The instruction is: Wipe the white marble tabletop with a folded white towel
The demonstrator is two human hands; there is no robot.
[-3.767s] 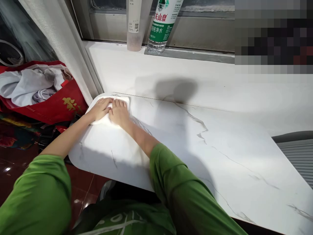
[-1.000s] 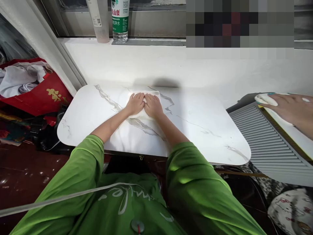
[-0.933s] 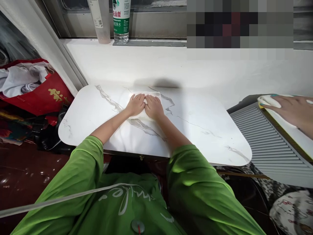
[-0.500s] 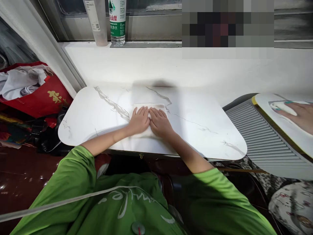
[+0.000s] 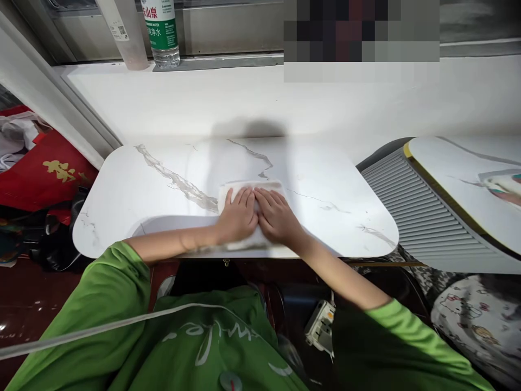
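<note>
A folded white cloth [image 5: 256, 239] lies flat on a white marble-patterned tabletop [image 5: 109, 201], near its front edge. My left hand [image 5: 239, 215] rests palm down on the cloth, its fingers stretched toward the far side. Beside it, my right hand [image 5: 279, 215] presses on the same cloth, also palm down with its fingers extended. The two hands touch at the thumbs. Both palms hide the middle of the cloth, though its far corners show past my fingertips.
A water bottle [image 5: 165, 35] and a frosted cup [image 5: 128, 38] stand on the ledge. At left is a red bag [image 5: 44, 168] with white fabric. Another marble-topped table [image 5: 443, 174] stands at right, with a person's hand [image 5: 507, 196] on a cloth. A power strip [image 5: 321, 326] shows below.
Both my hands and the cloth have slid toward the table's front edge. The view has shifted, and the power strip shows now. The other person's hand is further right, partly out of frame.
</note>
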